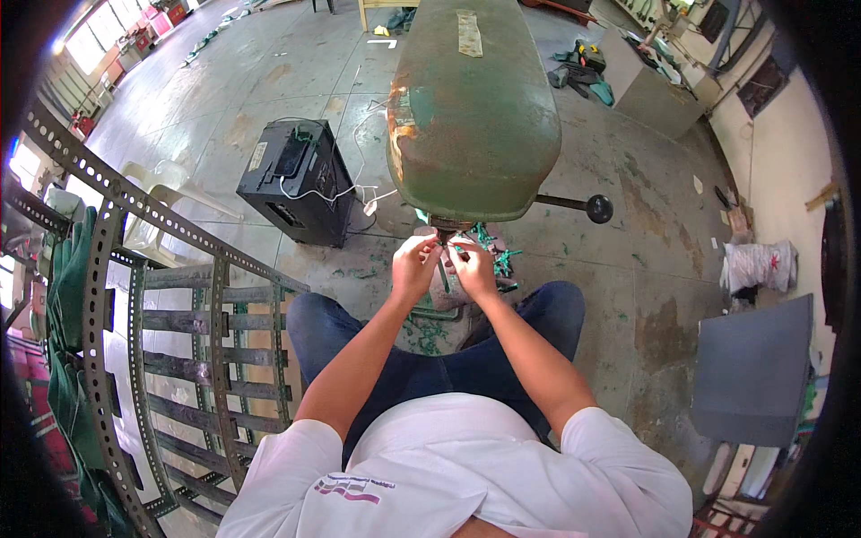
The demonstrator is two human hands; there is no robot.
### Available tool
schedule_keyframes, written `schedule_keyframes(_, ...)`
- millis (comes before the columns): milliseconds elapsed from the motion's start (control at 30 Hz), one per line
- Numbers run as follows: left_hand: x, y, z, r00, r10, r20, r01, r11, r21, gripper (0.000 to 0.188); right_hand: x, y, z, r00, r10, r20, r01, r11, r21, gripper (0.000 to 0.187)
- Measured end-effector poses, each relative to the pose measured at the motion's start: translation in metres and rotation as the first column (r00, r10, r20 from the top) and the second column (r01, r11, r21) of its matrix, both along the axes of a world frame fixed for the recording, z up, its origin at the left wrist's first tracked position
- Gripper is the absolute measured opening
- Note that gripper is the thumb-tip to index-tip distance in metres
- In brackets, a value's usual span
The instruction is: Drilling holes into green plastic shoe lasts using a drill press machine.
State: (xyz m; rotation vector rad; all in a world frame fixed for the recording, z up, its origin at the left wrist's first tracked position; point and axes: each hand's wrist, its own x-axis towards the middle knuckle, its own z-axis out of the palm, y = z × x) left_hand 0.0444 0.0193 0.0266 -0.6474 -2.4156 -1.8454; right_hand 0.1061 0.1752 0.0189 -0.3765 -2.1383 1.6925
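Note:
A large worn green machine head (475, 117) stands in front of me, with a dark metal spindle (443, 224) under its near end. Just beneath that spindle, my left hand (415, 267) and my right hand (472, 267) are raised close together, fingertips pinched. Whatever lies between the fingertips is too small and shaded to make out. A narrow dark green strip (445, 280) shows between the hands; I cannot tell whether either one grips it. Green scraps (502, 260) are heaped below, beyond my right hand.
A lever with a black ball knob (598, 209) juts from the machine's right. At left are a black speaker-like box (299, 184) with a white cable and a perforated metal rack (215, 332). A grey panel (752, 369) and a white sack (759, 267) stand at right.

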Motion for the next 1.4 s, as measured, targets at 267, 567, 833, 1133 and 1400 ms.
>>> schedule_keyframes(267, -0.007, -0.003, -0.063, 0.998, 0.051, -0.045, -0.057, 0.988, -0.140, 0.020, 0.006, -0.014, -0.016, 0.973, 0.056, 0.222, -0.108, 0.967, 0.229, 0.028)
schedule_keyframes(567, 0.019, -0.020, -0.103, 0.910, 0.221, 0.350, -0.156, 0.966, -0.206, 0.050, -0.006, -0.019, -0.026, 0.832, 0.144, 0.535, -0.076, 0.986, -0.146, 0.032)
schedule_keyframes(833, 0.023, -0.039, -0.082, 0.935, 0.213, 0.284, -0.162, 0.967, -0.195, 0.049, 0.029, -0.019, -0.055, 0.724, 0.182, 0.665, -0.302, 0.951, 0.068, 0.033)
schedule_keyframes(1133, 0.027, -0.085, 0.069, 0.937, 0.349, 0.009, -0.348, 0.937, -0.023, 0.046, 0.025, -0.041, -0.032, 0.871, 0.467, 0.154, -0.335, 0.792, -0.510, 0.061)
schedule_keyframes(1400, -0.051, -0.049, 0.191, 0.969, 0.180, -0.171, -0.160, 0.979, 0.123, 0.041, 0.037, -0.043, -0.023, 0.784, 0.525, 0.331, -0.342, 0.811, -0.475, 0.038)
